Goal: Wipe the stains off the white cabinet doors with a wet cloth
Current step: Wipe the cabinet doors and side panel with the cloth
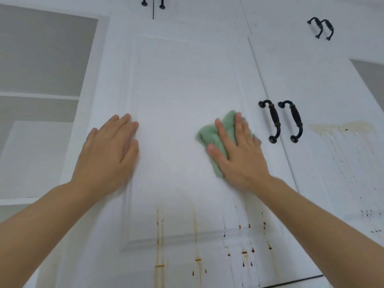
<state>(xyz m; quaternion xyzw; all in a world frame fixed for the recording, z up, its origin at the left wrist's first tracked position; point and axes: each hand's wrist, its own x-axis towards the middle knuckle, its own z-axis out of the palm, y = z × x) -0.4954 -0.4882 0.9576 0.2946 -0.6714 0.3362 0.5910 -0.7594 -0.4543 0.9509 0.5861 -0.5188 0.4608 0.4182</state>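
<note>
Here I am pressing the green cloth [216, 140] flat under my right hand's [239, 154] spread fingers [221, 132], scrubbing the door [182, 80], while my left hand [110, 150], fingers straight, is bracing it; brown drips [159, 235] are waiting below my fingertips.

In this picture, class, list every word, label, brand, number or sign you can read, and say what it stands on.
None: no readable text shows anywhere in the head view.
The white cabinet door carries only brown drip stains.
The green cloth under the right hand shows no tag or print.
The black handles bear thin bands, no lettering.
The left hand rests flat on the door.
</note>
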